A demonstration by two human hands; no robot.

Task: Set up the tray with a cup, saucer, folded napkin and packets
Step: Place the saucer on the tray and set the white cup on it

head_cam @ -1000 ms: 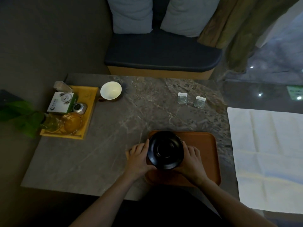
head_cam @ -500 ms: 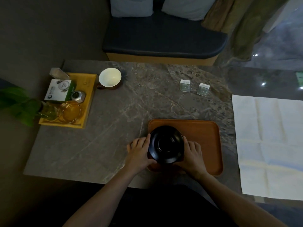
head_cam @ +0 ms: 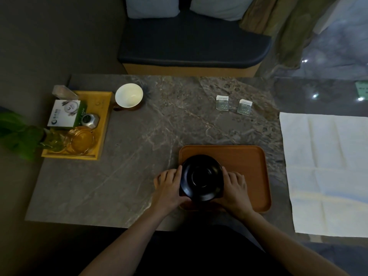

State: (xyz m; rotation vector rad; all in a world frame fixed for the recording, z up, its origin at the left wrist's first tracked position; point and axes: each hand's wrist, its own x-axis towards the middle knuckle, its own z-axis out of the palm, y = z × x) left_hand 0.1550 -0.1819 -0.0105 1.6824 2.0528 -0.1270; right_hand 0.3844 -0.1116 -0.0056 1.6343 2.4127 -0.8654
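Seen from the head camera: the left hand (head_cam: 169, 185) and right hand (head_cam: 235, 188) clasp a black saucer (head_cam: 201, 178) by its rim at the orange tray's (head_cam: 247, 166) near-left corner. Placing seems underway. Next, fetch the white cup (head_cam: 129, 95) from the table's (head_cam: 151, 136) far-left edge.

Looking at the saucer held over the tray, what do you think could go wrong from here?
1. The black saucer, held between the left hand and right hand, sits at the left end of the brown tray; set down there, it may overhang the rim and tip.
2. The white cup stands far off beside the yellow tray; reaching for it could knock the glassware there.
3. The napkin is unfolded and hangs past the table edge, so it may slide.
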